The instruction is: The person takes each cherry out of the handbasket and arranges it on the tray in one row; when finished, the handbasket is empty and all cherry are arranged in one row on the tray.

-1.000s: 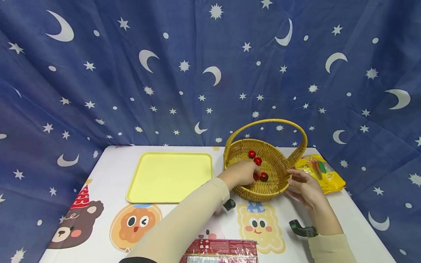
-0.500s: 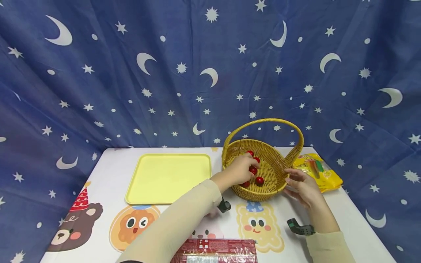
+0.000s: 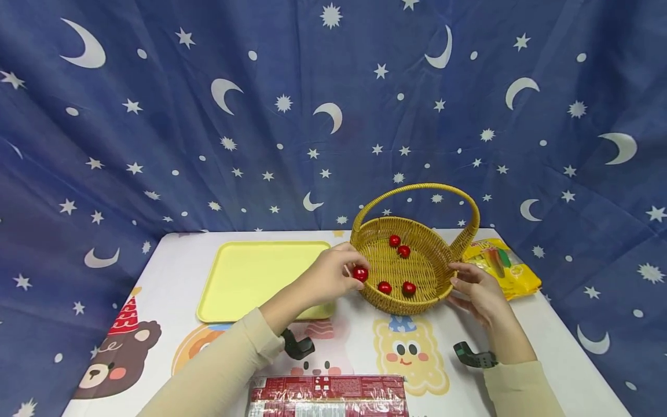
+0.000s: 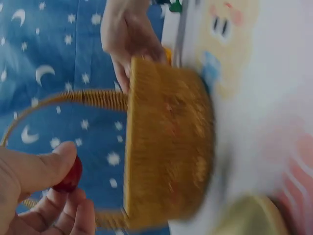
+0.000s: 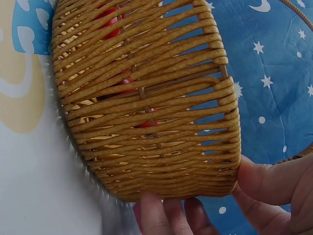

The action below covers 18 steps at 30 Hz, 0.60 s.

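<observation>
My left hand [image 3: 329, 274] pinches a small shiny red cherry [image 3: 360, 273] between thumb and fingers, at the left rim of the wicker basket [image 3: 403, 307]. In the left wrist view the held cherry [image 4: 71, 177] shows dark red beside the thumb, and the basket wall is blurred. Several more cherries lie inside the basket, two toward the back [image 3: 403, 251] and two near the front [image 3: 409, 288]. My right hand [image 3: 479, 295] holds the basket's right rim; the right wrist view shows its thumb [image 5: 264, 181] at the rim and other fingers against the outer wall.
Left of the basket lies a yellow tray [image 3: 260, 284], partly behind the left hand. A yellow packet [image 3: 513, 275] sits behind the right hand. At the table's front is a red wrapped package [image 3: 328, 394]. The basket's tall handle [image 3: 417, 186] arches above it.
My left hand has come out of the basket's middle and moved left to its rim with a cherry between its fingers. The right hand stays at the right rim.
</observation>
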### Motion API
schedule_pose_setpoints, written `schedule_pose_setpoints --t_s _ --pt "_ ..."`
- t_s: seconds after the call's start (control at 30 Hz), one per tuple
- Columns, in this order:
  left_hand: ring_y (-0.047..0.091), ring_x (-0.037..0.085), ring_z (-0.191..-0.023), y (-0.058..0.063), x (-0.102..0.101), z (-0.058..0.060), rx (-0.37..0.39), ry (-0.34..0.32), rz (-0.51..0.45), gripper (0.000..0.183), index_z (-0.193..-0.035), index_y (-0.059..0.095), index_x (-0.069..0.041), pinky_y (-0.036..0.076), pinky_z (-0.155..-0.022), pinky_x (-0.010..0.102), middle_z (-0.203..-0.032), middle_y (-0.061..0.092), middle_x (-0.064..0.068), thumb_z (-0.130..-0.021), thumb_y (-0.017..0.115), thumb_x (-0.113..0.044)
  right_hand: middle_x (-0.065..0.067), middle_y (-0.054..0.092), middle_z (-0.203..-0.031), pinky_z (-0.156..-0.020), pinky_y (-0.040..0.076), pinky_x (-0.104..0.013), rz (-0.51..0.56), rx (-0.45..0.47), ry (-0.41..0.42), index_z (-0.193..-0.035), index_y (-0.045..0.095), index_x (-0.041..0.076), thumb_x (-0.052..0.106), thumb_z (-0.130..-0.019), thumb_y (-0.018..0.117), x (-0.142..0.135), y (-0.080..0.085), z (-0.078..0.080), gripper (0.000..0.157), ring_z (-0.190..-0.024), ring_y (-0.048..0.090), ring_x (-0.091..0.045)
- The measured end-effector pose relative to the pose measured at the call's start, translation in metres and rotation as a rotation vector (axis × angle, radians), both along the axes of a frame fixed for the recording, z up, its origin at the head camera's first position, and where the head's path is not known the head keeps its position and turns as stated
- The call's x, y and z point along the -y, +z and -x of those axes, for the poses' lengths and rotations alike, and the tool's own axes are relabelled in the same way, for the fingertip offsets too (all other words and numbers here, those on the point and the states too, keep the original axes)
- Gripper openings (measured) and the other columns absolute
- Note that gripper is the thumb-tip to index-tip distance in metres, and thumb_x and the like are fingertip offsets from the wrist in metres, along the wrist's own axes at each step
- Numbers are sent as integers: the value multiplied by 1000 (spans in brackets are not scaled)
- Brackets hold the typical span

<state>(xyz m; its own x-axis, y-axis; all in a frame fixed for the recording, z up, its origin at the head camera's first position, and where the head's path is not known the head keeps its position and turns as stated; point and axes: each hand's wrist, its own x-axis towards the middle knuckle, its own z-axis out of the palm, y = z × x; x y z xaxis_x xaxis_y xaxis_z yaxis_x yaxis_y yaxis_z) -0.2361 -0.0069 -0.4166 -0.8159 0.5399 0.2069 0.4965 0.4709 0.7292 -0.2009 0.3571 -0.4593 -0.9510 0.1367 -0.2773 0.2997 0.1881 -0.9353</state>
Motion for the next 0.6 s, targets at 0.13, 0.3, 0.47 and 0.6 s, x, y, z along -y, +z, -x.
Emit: schedule_pose_setpoints --t_s 0.13,0.3,0.47,0.6 --pt "65 15 -92 -20 30 8 63 132 -12 30 -108 81 -15 56 -76 27 -105 66 0 -83 88 1 -14 43 -148 -90 65 -33 10 4 0 -154 54 14 11 -109 62 0 0 0 46 -104 66 -9" --pt "64 17 -90 -52 51 30 113 249 42 28 -107 80 -9 54 -74 28 -102 68 6 -83 83 5 -9 44 -143 -90 65 -32 4 4 -1 -155 54 14 11 -109 62 -3 -1 -1 47 -104 65 -9" --pt "62 18 -88 -72 55 47 127 304 95 26 -107 80 -9 51 -80 32 -103 71 7 -83 86 0 -7 47 -136 -91 65 -35 -3 2 -7 -155 53 12 11 -108 63 -1 -2 -1 48 -103 64 -9" --pt "63 20 -94 -79 51 54 130 321 124 27 -107 80 -11 53 -89 38 -104 72 6 -83 89 -4 -9 47 -138 -92 65 -35 2 -2 -4 -155 52 11 10 -108 62 0 -2 1 48 -101 66 -8"
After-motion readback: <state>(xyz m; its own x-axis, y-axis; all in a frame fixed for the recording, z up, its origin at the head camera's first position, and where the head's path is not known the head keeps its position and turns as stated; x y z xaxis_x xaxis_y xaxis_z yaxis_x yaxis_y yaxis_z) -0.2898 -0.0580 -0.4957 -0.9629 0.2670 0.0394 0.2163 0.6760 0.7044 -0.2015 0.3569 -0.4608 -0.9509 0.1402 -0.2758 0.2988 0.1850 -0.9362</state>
